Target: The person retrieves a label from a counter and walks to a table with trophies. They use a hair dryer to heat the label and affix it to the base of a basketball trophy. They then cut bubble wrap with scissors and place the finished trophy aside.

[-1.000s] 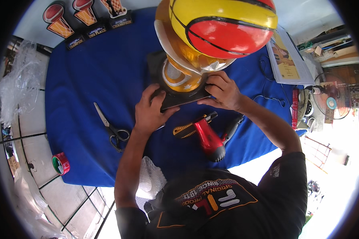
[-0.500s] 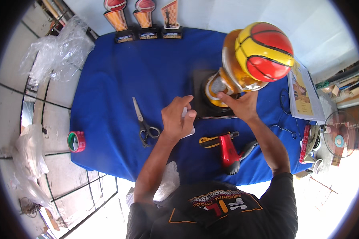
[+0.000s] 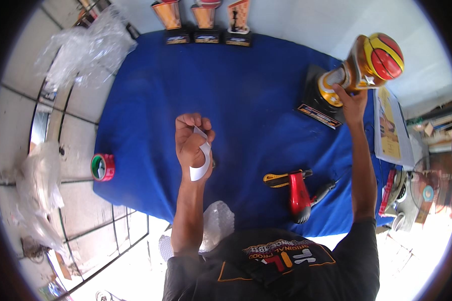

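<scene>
At the back right of the table, my right hand [image 3: 354, 104] grips the stem of a large gold trophy [image 3: 354, 67] topped with a red and yellow basketball. Its black base [image 3: 319, 95] carries a label strip along the front and looks tilted. A curled strip of white paper [image 3: 201, 168] hangs from my left hand [image 3: 191, 136], pinched in the fingers above the middle left of the table. That hand and forearm hide most of the scissors seen there earlier.
Blue cloth [image 3: 236, 110] covers the table. Three smaller trophies [image 3: 206, 34] stand at its back edge. A tape roll [image 3: 103, 167] lies left; a yellow utility knife [image 3: 275, 180] and a red tool [image 3: 300, 198] lie front right. Bubble wrap [image 3: 218, 223] is by the front edge.
The large trophy has moved right and back in my right hand, away from the middle. My left hand has moved left with the paper and turned, showing more of the strip.
</scene>
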Demonstrator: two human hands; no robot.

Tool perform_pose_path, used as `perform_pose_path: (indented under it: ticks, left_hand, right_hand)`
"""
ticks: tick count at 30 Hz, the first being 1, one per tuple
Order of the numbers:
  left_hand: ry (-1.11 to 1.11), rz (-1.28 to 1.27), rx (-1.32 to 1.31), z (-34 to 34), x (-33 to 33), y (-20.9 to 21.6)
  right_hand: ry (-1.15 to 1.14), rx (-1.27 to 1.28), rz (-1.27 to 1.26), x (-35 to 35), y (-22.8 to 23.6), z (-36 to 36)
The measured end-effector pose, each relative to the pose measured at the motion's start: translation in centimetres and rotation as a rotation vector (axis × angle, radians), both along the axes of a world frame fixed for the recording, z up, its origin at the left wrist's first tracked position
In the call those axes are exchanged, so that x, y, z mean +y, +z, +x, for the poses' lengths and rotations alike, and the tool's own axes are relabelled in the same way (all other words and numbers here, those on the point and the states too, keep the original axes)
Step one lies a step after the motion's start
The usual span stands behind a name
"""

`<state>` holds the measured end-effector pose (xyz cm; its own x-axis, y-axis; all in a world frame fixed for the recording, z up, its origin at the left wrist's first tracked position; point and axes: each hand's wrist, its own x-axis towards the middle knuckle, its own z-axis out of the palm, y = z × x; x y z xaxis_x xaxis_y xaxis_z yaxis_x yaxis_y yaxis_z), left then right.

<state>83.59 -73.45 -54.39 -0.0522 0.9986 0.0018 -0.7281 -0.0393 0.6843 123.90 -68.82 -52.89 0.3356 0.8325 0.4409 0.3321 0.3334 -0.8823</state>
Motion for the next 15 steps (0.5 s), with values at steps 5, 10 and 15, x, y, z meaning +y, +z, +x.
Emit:
perform_pose_path:
  ticks: [5,10,15]
  left_hand:
    - [-0.130,0.187,0.416,5.5,2.3,-0.3]
    - [-0.184,0.413,0.802,13.4,5.9,-1.0]
    - [-0.201,0.059,0.641,24.4,8.5,-3.9]
  right_hand:
    - [-0.107,-0.059,-0.059,-1.5,1.2,1.5]
    - [-0.076,-0.010,0.008,-3.1,5.5,4.4]
    - [-0.128,-0.068,0.007,-4.8,8.2,6.8]
